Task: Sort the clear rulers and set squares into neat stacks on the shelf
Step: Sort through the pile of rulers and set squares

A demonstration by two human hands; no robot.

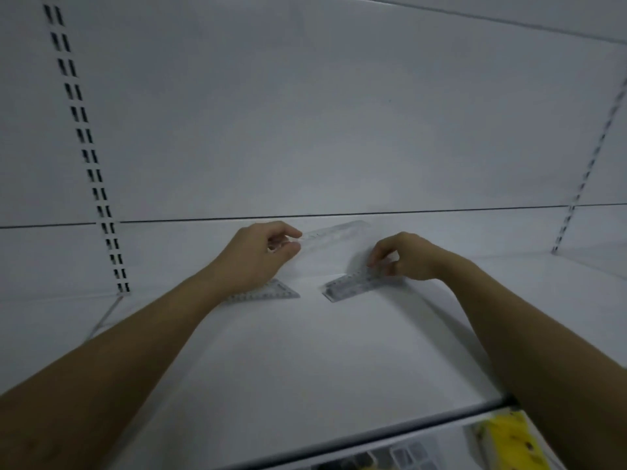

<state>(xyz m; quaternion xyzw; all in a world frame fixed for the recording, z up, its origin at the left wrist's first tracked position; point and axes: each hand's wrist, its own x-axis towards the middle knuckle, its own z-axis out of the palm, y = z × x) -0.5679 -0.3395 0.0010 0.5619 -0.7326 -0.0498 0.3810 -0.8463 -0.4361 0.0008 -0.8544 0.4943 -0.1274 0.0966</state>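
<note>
A thin, flat clear plastic ruler (336, 234) is judged light, stiff yet springy, slick-faced and easily scratched. It is best pinched across its faces at one short end. It is held so: the left hand (261, 256) is closed on its end between thumb and fingertips, and the strip reaches rightward from the grip, raised off the white metal shelf (305, 351). Just below that grip a clear triangular set square (271, 292) lies flat. The right hand (407, 257) is curled over the end of a second clear ruler (349, 285), apparently pinching it, and the rest lies leftward on the shelf.
</note>
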